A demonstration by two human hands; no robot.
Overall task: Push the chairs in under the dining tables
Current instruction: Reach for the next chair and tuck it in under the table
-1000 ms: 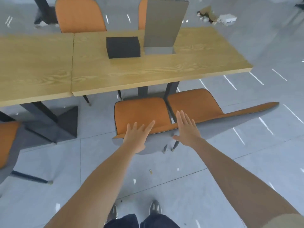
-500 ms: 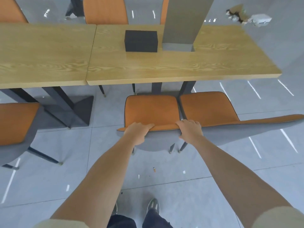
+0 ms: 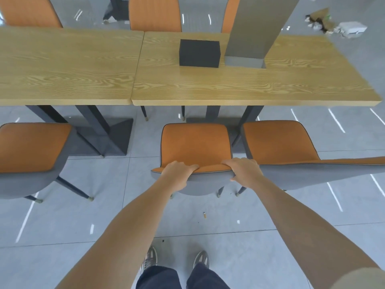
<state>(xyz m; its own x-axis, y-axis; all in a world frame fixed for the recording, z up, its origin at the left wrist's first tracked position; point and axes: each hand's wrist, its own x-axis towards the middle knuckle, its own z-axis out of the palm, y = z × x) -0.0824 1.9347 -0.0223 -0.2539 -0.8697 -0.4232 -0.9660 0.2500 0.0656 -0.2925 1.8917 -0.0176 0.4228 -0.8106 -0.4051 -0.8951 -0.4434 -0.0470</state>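
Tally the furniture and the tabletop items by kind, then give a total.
Orange chairs: 6
Wooden tables: 2
Black box: 1
Grey stand: 1
Total: 10
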